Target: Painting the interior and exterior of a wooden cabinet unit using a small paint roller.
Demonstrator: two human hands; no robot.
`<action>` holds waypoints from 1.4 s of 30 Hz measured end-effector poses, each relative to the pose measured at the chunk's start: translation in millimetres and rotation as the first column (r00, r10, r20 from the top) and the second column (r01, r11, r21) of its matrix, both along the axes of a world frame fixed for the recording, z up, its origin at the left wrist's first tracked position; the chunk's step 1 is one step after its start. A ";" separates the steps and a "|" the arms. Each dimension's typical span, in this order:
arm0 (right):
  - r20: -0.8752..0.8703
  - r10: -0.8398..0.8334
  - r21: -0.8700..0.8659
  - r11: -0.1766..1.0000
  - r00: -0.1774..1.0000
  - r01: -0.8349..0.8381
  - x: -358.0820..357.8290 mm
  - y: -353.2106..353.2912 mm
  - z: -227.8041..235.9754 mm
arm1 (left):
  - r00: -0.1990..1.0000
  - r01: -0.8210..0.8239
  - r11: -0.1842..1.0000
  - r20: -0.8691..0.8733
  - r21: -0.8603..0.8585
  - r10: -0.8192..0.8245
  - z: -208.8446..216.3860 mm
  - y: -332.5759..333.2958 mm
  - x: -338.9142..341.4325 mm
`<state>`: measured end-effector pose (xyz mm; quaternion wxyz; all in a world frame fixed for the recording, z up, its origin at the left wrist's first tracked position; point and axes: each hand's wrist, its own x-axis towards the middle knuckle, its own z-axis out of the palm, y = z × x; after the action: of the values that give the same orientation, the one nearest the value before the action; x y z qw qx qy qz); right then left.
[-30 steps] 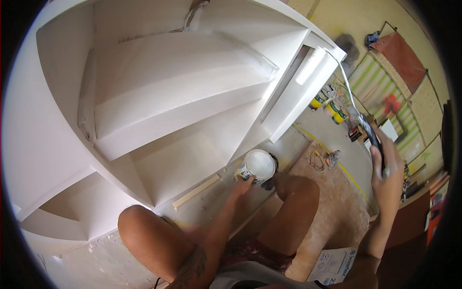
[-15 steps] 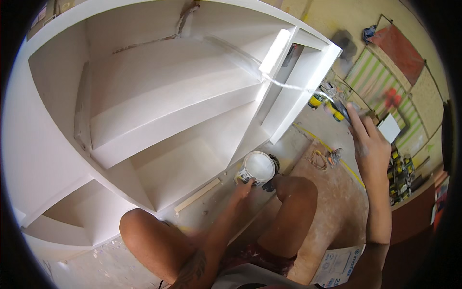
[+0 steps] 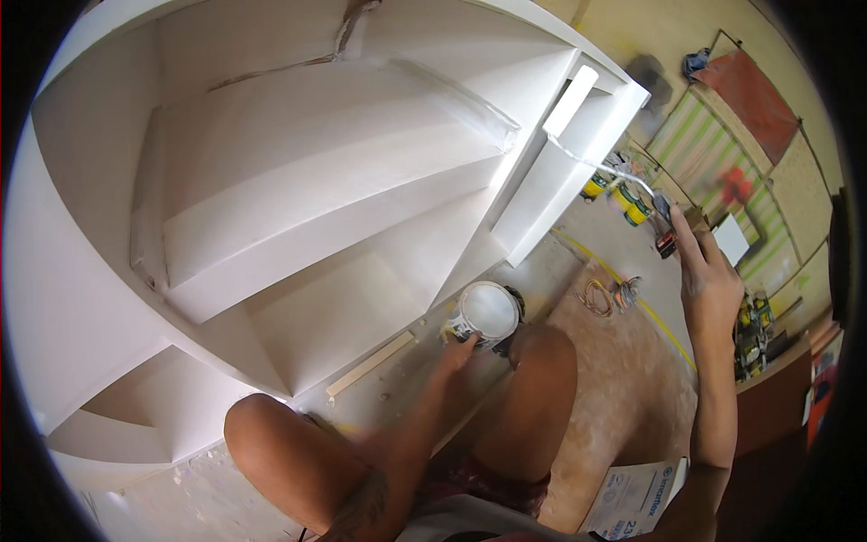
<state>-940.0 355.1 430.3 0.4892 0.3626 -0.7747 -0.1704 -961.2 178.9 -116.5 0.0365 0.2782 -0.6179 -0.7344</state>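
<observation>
My right hand is closed around the dark handle of a small paint roller, out to the right. Its thin bent rod reaches leftward to the white roller sleeve, which is in front of the narrow right-hand compartment of a large white shelf unit. Whether the sleeve touches the unit I cannot tell. Low in the middle, my left hand grips the near side of a paint bucket with whitish paint in it. The bucket is beside my right knee.
A wooden strip lies on the floor along the unit's base. To the right are a yellow cord, a coil of wire, yellow-green cans and a brown board. A printed carton lies near my right side.
The roller has moved right, from the upright beside the large shelf to the narrow compartment. My right hand shifted slightly right with it. My left hand and the bucket have stayed nearly in place.
</observation>
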 end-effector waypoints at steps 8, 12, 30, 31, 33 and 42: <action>-0.007 -0.001 0.035 0.999 1.000 0.001 -1.5 -60.3 13.1 | 0.990 0.034 0.999 0.141 -0.019 -0.031 37.7 0.2 20.2; 0.075 0.051 0.113 0.992 0.996 -0.060 -10.9 -138.4 20.8 | 0.977 0.144 0.990 0.161 -0.013 -0.140 26.0 -5.0 13.2; 0.075 -0.031 0.105 0.994 0.997 0.023 -18.5 -87.1 16.8 | 0.960 0.216 0.809 -0.031 -0.546 -0.277 23.0 4.8 16.3; 0.041 -0.135 0.099 0.987 0.990 0.130 -15.7 -71.7 14.5 | 0.990 0.142 0.929 0.049 -0.341 -0.133 25.8 4.3 15.2; -0.017 -0.001 0.095 0.996 1.000 0.002 -7.7 -54.0 11.9 | 0.989 0.015 0.992 0.150 -0.124 0.004 33.8 2.3 15.1; 0.020 0.112 0.235 0.965 0.993 -0.114 -20.8 -219.0 22.8 | 0.978 0.163 0.985 0.143 -0.048 -0.155 44.0 -6.9 24.7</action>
<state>-960.8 136.2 453.1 0.4490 0.4622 -0.7288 -0.2317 -936.5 172.0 -72.6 -0.0572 0.2770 -0.6609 -0.6951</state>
